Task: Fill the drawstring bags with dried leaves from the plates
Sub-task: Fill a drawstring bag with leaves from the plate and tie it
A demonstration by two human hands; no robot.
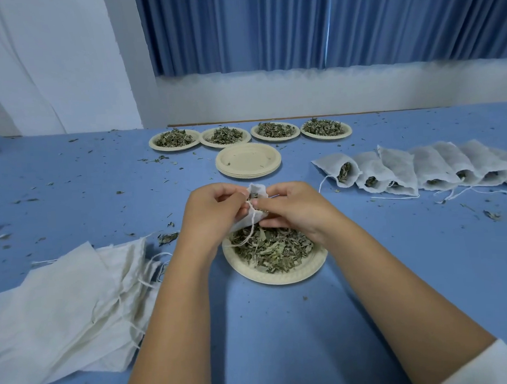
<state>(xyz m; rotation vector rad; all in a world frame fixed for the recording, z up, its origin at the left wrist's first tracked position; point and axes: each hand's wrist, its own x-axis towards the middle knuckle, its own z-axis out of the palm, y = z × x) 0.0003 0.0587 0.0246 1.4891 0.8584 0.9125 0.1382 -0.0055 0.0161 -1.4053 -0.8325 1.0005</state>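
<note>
Bag (257,191) is mostly covered by the fingers (229,194) of both hands; only the top edge and a lower strip show, and its fill level can't be told. Left hand (215,211) fingertips are hidden behind the bag. Plate (280,275) just below the fingers has its far rim hidden by the hands. Empty-bag pile (61,304), left of the fingers, is cut by the left and bottom edges; count unclear. Filled-bag row (421,168), right of the fingers, runs off the right edge. Sleeve (490,367) is cut at the corner.
</note>
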